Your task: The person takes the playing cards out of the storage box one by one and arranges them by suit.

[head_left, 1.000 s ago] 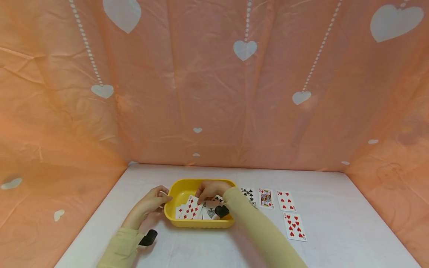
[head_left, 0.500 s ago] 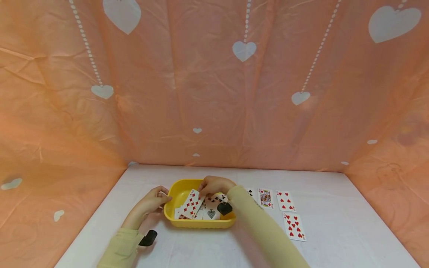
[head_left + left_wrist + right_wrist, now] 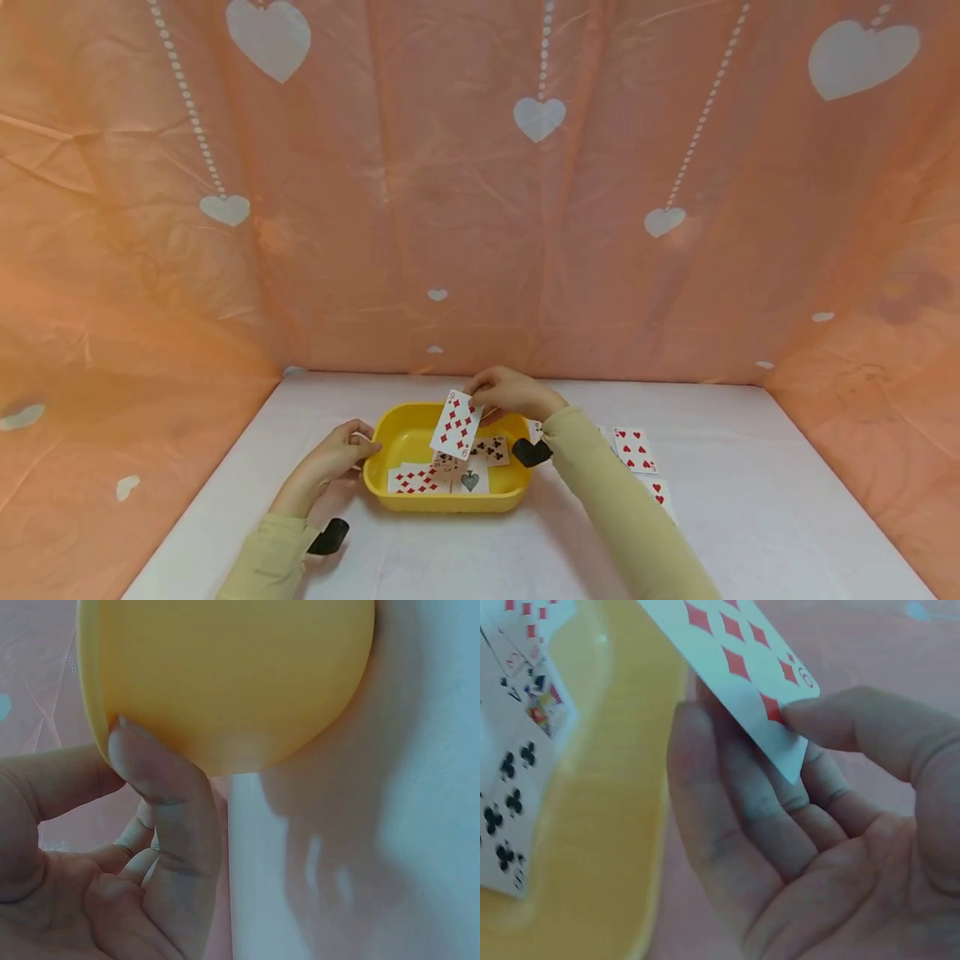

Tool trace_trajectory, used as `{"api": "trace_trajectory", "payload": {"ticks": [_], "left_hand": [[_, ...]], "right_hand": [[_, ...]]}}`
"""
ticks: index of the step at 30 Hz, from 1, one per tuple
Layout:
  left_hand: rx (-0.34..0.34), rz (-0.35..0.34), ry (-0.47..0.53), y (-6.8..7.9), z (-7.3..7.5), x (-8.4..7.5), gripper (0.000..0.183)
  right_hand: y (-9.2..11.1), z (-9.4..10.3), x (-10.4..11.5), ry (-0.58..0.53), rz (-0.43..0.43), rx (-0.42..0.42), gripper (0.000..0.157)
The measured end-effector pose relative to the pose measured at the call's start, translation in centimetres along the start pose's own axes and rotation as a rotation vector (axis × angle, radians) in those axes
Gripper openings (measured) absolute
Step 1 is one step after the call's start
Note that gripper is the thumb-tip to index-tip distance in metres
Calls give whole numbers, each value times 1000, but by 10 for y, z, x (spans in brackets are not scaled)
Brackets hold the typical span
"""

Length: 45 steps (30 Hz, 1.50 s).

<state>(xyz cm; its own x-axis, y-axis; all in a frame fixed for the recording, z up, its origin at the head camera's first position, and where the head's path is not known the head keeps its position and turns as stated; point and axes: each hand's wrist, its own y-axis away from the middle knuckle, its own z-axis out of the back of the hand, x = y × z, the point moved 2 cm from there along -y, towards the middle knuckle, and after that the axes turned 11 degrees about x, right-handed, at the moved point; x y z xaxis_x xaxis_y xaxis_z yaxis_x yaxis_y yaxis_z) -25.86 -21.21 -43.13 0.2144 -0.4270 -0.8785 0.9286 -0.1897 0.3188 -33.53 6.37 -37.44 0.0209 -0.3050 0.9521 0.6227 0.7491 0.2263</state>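
A playing card, the nine of diamonds [image 3: 456, 425], hangs tilted above the yellow plastic basin [image 3: 442, 502]. My right hand [image 3: 517, 392] pinches it by one corner, the thumb on its face and the fingers behind, as the right wrist view shows. With thumb and fingers my left hand [image 3: 333, 454] grips the basin's left rim; in the left wrist view the thumb [image 3: 172, 795] lies against the yellow wall. Inside the basin several cards lie overlapping, among them a diamond card [image 3: 412, 478], an ace of spades [image 3: 470, 481] and a club card [image 3: 493, 451].
To the right of the basin, face-up cards lie on the white tablecloth [image 3: 750, 517]. A six of hearts [image 3: 635, 451] shows there, with another heart card [image 3: 658, 493] partly behind my right sleeve [image 3: 622, 508]. An orange curtain [image 3: 450, 208] with hearts rises behind.
My right hand has lifted the nine of diamonds out of the basin, moving up and to the right. The cards beneath it now show more. My left hand stays at the rim.
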Motion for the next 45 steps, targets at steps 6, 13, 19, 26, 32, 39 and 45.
{"api": "trace_trajectory", "payload": {"ticks": [6,13,19,26,32,39,45], "left_hand": [[-1,-24,7,2,-1,2,21],[-9,-33,-2,-1,-1,0,22],[-5,-25,14,-1,-1,0,22],[-1,-14,29,2,-1,3,25],[-2,-21,37,2,-2,4,23],[-8,-20,10,3,0,0,24],[-6,-15,13,1,-1,0,25]], "right_hand": [[30,19,4,-28,34,-51,28],[83,43,-14,-17,79,-84,31],[128,55,-47,17,36,-121,29],[162,54,-87,-20,-38,-130,32],[173,51,-113,-37,-59,-145,30],[174,48,-128,-57,-68,-199,31],[173,44,-134,-47,-77,-222,27]]}}
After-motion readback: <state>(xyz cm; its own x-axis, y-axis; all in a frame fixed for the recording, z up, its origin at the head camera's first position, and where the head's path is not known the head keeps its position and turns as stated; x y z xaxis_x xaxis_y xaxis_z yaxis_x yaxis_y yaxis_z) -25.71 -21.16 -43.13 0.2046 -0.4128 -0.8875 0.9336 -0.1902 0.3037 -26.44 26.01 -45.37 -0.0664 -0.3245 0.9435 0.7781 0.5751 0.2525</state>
